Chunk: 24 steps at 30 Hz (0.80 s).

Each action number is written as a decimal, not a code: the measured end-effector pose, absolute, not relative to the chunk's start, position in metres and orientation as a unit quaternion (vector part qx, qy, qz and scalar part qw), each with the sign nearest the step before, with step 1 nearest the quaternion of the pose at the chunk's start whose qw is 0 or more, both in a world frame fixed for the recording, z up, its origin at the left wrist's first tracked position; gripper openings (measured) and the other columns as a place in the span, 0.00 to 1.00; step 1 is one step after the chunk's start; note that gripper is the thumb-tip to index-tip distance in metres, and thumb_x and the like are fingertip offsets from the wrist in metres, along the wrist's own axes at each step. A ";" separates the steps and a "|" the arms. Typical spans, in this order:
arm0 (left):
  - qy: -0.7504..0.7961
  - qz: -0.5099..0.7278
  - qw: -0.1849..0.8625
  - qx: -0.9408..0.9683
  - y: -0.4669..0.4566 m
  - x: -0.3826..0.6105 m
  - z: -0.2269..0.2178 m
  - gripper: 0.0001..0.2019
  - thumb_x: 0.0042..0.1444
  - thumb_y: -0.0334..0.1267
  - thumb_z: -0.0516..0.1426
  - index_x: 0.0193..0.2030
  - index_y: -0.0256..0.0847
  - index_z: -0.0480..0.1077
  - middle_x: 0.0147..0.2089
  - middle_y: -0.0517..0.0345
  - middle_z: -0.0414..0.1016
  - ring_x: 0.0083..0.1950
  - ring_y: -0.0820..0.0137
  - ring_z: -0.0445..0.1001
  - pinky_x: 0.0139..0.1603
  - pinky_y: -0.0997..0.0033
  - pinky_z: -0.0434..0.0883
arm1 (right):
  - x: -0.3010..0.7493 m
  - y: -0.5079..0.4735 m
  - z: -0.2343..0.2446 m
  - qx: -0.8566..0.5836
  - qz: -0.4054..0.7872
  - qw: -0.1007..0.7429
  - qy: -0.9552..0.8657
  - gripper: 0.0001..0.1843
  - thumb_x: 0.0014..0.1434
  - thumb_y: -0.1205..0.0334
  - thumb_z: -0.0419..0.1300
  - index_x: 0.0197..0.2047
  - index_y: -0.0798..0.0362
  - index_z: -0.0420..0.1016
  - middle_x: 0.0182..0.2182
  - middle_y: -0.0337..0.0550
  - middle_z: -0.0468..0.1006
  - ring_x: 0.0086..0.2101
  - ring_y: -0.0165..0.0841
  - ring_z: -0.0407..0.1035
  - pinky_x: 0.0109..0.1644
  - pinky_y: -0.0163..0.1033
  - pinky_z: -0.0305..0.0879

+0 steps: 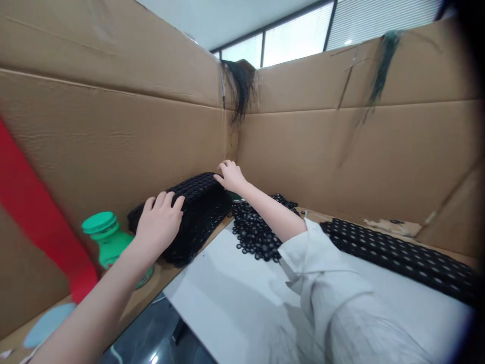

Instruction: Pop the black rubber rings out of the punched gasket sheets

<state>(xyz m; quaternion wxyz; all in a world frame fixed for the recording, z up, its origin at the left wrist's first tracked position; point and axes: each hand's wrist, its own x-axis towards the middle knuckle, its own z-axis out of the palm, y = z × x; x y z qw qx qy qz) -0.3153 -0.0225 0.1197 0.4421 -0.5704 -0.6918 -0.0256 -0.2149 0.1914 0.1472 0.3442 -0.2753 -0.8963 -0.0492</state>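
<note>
Mesh (197, 215) partly behind left hand (161, 221)

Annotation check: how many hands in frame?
2: left hand at the near part of the black bundle, right hand at its far end. Cardboard walls could hide others.

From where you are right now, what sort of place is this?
Perhaps a makeshift workstation in a room with windows: cardboard walls rise along two sides of a white tabletop, where many small black rings lie heaped.
</note>
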 end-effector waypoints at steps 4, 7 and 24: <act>-0.649 -0.086 0.419 -0.630 0.002 -0.267 0.119 0.18 0.56 0.36 0.44 0.50 0.30 0.62 0.49 0.39 0.65 0.51 0.53 0.62 0.47 0.57 0.58 | -0.100 0.177 0.128 -0.264 -0.117 0.318 -0.903 0.13 0.57 0.56 0.50 0.38 0.57 0.67 0.40 0.50 0.68 0.42 0.38 0.59 0.46 0.43 0.54; -0.578 -0.084 0.326 -0.744 0.033 -0.215 0.111 0.15 0.57 0.38 0.43 0.42 0.35 0.67 0.39 0.46 0.71 0.44 0.58 0.67 0.42 0.61 0.61 | 0.001 0.162 0.103 -0.328 -0.104 0.266 -0.900 0.13 0.57 0.56 0.50 0.37 0.56 0.67 0.37 0.48 0.69 0.41 0.37 0.61 0.45 0.42 0.54; -0.604 -0.125 0.103 -0.780 0.242 0.061 0.029 0.26 0.56 0.46 0.40 0.41 0.25 0.68 0.44 0.30 0.69 0.46 0.51 0.67 0.41 0.60 0.63 | 0.271 0.029 -0.028 -0.628 -0.004 0.145 -0.765 0.14 0.59 0.63 0.46 0.47 0.55 0.63 0.47 0.49 0.66 0.48 0.36 0.57 0.49 0.41 0.54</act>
